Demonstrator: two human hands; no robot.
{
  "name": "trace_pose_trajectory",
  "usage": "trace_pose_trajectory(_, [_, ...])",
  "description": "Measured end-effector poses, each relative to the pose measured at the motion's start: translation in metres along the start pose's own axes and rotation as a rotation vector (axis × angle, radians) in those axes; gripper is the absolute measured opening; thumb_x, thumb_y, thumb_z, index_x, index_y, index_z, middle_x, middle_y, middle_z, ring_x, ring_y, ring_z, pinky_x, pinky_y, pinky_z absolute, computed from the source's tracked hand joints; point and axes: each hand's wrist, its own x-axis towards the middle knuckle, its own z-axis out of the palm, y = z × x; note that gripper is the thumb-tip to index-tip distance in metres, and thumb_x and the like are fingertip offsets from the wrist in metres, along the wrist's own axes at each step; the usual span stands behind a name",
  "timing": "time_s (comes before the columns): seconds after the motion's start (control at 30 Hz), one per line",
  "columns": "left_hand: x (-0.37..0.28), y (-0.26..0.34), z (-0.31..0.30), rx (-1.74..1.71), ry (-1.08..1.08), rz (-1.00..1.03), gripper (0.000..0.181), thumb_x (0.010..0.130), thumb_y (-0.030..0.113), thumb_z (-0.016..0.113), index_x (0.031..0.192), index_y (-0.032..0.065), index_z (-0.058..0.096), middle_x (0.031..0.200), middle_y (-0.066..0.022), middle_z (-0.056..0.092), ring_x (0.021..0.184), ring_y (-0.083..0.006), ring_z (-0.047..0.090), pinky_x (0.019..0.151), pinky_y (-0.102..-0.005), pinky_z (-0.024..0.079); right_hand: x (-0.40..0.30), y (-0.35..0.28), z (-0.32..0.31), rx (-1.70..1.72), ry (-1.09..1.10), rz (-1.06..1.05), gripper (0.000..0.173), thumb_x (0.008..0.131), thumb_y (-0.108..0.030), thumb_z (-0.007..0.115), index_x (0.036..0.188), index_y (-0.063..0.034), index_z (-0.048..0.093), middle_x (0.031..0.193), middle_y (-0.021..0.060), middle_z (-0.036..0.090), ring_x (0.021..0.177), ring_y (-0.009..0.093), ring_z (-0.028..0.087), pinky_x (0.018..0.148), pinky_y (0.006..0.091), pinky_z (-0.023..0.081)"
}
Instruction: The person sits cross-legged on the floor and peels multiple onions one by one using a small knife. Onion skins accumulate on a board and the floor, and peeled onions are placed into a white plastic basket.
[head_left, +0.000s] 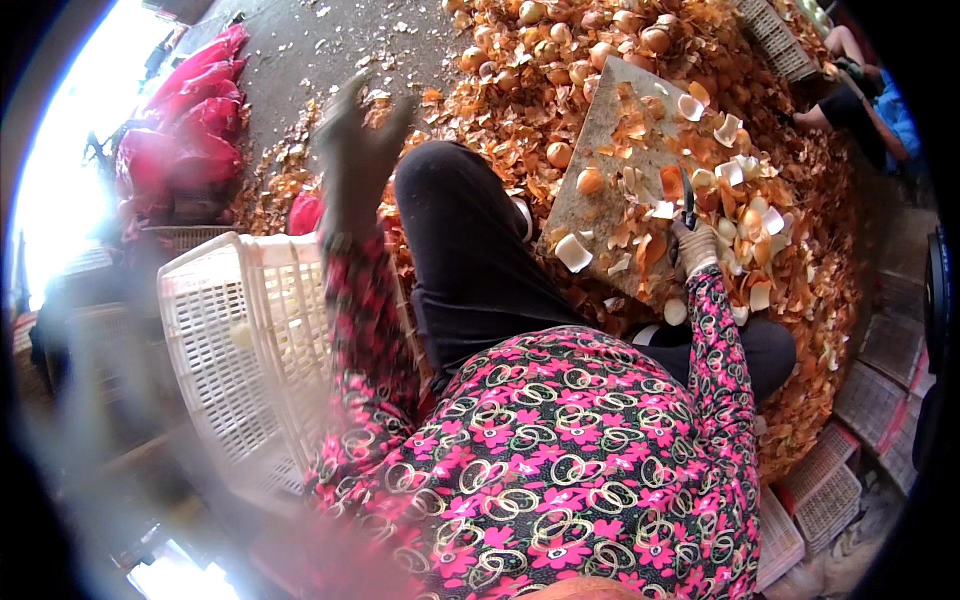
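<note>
My left hand (358, 146), in a dark glove and blurred, is raised beyond the white plastic crate (214, 352) with its fingers apart and nothing seen in it. My right hand (694, 249), in a pale knitted glove, grips a knife (687, 196) with a dark, slightly curved blade; its handle is mostly hidden by the fingers. Beneath the knife lies a grey board (574, 214), strewn with onion skins and thick white onion layers (573, 253). A whole onion (590, 181) rests on the board. Several peeled onions (727, 229) lie among skins around my right hand.
A large heap of unpeeled onions (559, 34) and loose skins spreads ahead and right. Pink plastic bags (199, 135) stand at the left. Another crate (780, 41) is at the far right, near another person's arm (814, 118). More crates (825, 502) lie at the lower right.
</note>
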Motion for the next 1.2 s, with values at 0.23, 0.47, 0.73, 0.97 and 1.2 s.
trace_pose_trajectory(0.23, [0.048, -0.030, 0.206, -0.469, -0.751, -0.291, 0.040, 0.080, 0.039, 0.068, 0.090, 0.0008, 0.069, 0.083, -0.0121, 0.068, 0.075, -0.0159, 0.064, 0.068, -0.0331, 0.055, -0.036, -0.033, 0.008, 0.042, 0.111, -0.044, 0.037, 0.084, -0.037, 0.068, 0.084, -0.0005, 0.067, 0.071, 0.0045, 0.064, 0.063, 0.015, 0.052, 0.064, 0.0317, 0.045])
trace_pose_trajectory(0.47, [-0.014, -0.010, 0.349, 0.003, -1.320, -0.111, 0.056, 0.080, 0.042, 0.062, 0.123, 0.0058, 0.059, 0.127, -0.0178, 0.058, 0.118, -0.0323, 0.056, 0.099, -0.0416, 0.045, -0.080, -0.053, -0.002, -0.145, 0.193, 0.134, 0.030, 0.081, -0.031, 0.069, 0.069, -0.0040, 0.062, 0.058, 0.0031, 0.055, 0.058, 0.011, 0.049, 0.060, 0.0313, 0.042])
trace_pose_trajectory(0.73, [-0.105, -0.010, 0.423, 0.145, -1.419, 0.015, 0.036, 0.091, 0.023, 0.055, 0.126, 0.0180, 0.059, 0.137, -0.0203, 0.045, 0.124, -0.0392, 0.049, 0.091, -0.0549, 0.046, -0.099, -0.084, 0.001, 0.067, 0.178, 0.118, 0.019, 0.081, -0.021, 0.070, 0.085, -0.0070, 0.058, 0.070, -0.0035, 0.052, 0.062, 0.008, 0.044, 0.057, 0.0254, 0.037])
trace_pose_trajectory(0.97, [-0.077, 0.003, 0.393, 0.192, -1.641, -0.192, 0.043, 0.086, 0.028, 0.063, 0.126, 0.0110, 0.061, 0.133, -0.0158, 0.056, 0.118, -0.0289, 0.057, 0.094, -0.0409, 0.050, -0.108, -0.091, 0.004, -0.007, 0.231, 0.179, 0.031, 0.079, -0.032, 0.073, 0.083, -0.0037, 0.062, 0.070, 0.0014, 0.059, 0.062, 0.010, 0.052, 0.059, 0.0282, 0.043])
trace_pose_trajectory(1.2, [-0.032, -0.069, 0.377, -0.982, -1.120, -1.324, 0.043, 0.073, 0.036, 0.077, 0.107, 0.0118, 0.066, 0.102, -0.0131, 0.066, 0.091, -0.0315, 0.065, 0.072, -0.0494, 0.056, -0.096, -0.069, 0.019, 0.004, 0.284, 0.097, 0.029, 0.081, -0.029, 0.071, 0.079, 0.0004, 0.069, 0.060, 0.0049, 0.061, 0.059, 0.012, 0.058, 0.059, 0.0310, 0.048])
